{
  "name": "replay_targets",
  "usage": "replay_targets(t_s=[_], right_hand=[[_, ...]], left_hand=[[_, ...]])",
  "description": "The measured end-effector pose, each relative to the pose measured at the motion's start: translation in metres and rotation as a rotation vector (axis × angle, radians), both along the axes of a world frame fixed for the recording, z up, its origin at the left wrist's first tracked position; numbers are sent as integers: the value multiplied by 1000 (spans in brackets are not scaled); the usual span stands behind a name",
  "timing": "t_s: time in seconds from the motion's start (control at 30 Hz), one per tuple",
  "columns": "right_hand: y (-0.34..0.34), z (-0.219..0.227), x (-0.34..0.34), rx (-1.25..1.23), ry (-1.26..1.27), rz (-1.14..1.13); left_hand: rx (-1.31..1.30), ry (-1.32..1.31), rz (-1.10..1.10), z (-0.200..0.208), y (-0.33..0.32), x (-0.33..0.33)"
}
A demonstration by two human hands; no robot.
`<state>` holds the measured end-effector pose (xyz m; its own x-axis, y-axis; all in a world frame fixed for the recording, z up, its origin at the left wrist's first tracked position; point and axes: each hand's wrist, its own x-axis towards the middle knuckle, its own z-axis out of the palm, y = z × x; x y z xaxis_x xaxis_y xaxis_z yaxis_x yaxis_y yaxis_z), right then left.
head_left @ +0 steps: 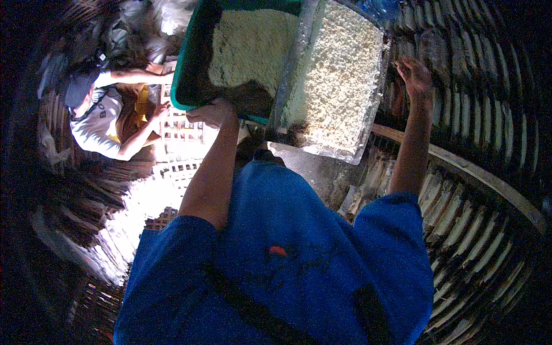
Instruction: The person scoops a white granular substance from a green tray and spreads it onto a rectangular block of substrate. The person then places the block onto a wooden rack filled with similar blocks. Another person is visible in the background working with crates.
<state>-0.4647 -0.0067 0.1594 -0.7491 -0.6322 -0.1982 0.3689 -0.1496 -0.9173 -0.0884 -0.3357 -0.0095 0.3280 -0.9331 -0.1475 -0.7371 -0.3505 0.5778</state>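
**Dim room of ribbed rows, with a tub and a tray in front of you**

Dark, ribbed rows (460,98) curve down the right side of the frame, a pale rail (460,158) crossing them, while strong light falls at the left. In the upper left a co-worker in a dark cap (83,89) has both hands at a pale latticed crate (184,129).

At the top centre sits your green tub (183,86), partly filled with pale crumbly material (247,49). Against its right side, overlapping it, lies a tray with clear plastic edges (376,92), spread with brighter cream crumbs (339,80); what they are, you cannot tell from this view. Set so close together, both containers seem placed to be within your reach.

Your left hand (214,113) is at the tub's lower edge, fingers curled, probably to steady it; whether they pinch the rim, the view cannot tell. Your right hand (415,77) hangs beside the tray's right edge, fingers loosely spread and holding nothing visible, apparently clear of the tray.
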Motion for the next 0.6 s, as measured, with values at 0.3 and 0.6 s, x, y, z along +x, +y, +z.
replay_targets(t_s=[0.3,0.6], right_hand=[[-63,-3,-34,496,292,-200],[-253,-55,169,443,384,358]], left_hand=[[35,5,36,6,-5,0],[152,106,47,13,-7,4]])
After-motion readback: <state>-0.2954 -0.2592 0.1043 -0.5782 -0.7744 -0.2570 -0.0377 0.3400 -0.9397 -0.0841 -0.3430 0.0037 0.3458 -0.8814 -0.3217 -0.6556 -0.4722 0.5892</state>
